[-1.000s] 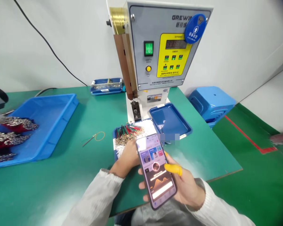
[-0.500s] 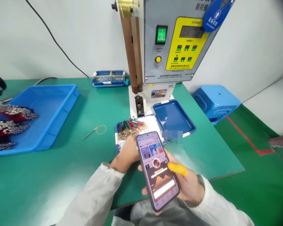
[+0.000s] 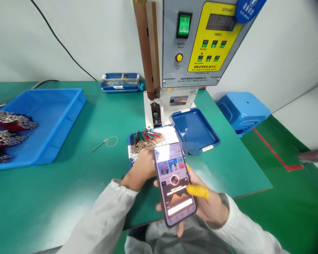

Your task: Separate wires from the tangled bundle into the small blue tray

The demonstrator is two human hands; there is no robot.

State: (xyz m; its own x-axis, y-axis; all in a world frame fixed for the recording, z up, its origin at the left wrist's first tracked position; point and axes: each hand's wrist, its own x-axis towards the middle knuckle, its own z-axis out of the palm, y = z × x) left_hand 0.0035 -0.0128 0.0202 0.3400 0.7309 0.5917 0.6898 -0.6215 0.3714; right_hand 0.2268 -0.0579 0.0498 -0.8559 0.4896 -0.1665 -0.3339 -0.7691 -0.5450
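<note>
A smartphone (image 3: 175, 190) with a lit screen lies in my right hand (image 3: 210, 204), whose fingers wrap round it from below. Yellow finger cots cover the thumb, which rests at the screen's right edge, and another fingertip. Behind the phone's upper left edge is my left hand (image 3: 144, 164); its fingers are hidden, so any hold is unclear. It lies at the near side of a blue tray (image 3: 130, 141) filled with a bundle of thin red, green and black wires (image 3: 148, 139) with brassy ends and many white pieces (image 3: 169, 134).
A grey machine (image 3: 185, 77) with green switch and yellow panel stands behind the tray. Right of it lies another blue tray (image 3: 201, 128). A large blue bin (image 3: 60, 116) with wire bundles sits left, near a thin metal tool (image 3: 99, 145) and yellow ring (image 3: 112, 141). Blue stool (image 3: 245, 109) at right.
The view has shifted slightly, so the machine appears larger and the bin further left. The phone is tilted a little differently, with glare on its top. Both hands stay nearly in place.
</note>
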